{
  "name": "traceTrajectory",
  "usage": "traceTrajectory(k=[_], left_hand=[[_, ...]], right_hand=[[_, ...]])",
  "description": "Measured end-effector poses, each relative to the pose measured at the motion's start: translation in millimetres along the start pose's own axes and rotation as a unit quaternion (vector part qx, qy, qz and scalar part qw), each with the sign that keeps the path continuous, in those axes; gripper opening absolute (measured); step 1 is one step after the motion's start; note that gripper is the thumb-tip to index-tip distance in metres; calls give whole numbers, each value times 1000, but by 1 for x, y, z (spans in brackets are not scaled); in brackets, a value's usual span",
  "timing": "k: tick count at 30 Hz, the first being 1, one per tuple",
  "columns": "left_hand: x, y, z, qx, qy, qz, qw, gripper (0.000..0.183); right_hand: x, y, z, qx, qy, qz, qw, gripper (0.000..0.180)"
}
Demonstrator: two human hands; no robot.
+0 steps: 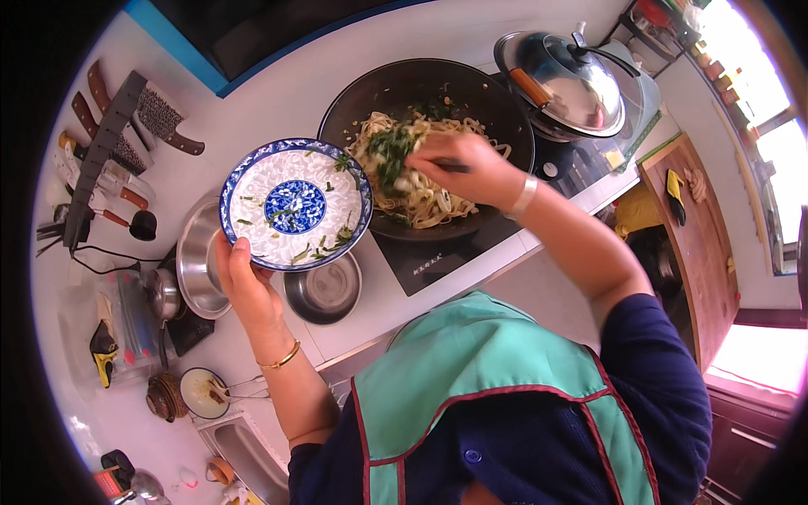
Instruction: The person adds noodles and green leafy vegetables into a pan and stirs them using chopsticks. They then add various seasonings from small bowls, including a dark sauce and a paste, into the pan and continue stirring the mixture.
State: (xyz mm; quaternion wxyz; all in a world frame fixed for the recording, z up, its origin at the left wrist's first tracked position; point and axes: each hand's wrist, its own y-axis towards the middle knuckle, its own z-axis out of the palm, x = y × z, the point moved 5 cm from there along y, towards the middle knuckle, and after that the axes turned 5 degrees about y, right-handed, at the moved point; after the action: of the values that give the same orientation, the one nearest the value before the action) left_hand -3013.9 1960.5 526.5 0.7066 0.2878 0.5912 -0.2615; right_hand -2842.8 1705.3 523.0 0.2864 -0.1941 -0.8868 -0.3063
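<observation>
My left hand [249, 278] grips the near-left rim of a blue-and-white plate [297, 205] that is tilted beside the wok, its face showing scattered bits of chopped greens. Over the black wok [499, 113], my right hand [457, 167] is closed around a dark, slim utensil [451, 165], whose far end is hidden. Wide noodles [435, 205] fill the bottom of the wok, and a heap of chopped greens [391, 151] lies on them just left of my right fingers. The wok stands on a black cooktop [420, 268].
Under and behind the plate stand a steel basin [196, 265] and a small metal bowl [325, 293]. A lidded steel pot [568, 88] is right of the wok. Knives hang on a wall rack [104, 158] at left. A sink [246, 451] lies lower left, near a soiled bowl [203, 392].
</observation>
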Motion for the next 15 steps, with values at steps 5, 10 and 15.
traceTrajectory(k=[5,10,15], left_hand=[[3,-8,-6,-43,-41,4,998,40],[12,-6,-6,-65,-43,-30,997,39],[28,-20,-38,-74,-73,-80,991,41]], right_hand=[[-66,-7,-62,-42,-4,121,992,12],[-2,20,-29,51,15,-55,997,9],[-37,6,-31,57,-30,140,988,12]])
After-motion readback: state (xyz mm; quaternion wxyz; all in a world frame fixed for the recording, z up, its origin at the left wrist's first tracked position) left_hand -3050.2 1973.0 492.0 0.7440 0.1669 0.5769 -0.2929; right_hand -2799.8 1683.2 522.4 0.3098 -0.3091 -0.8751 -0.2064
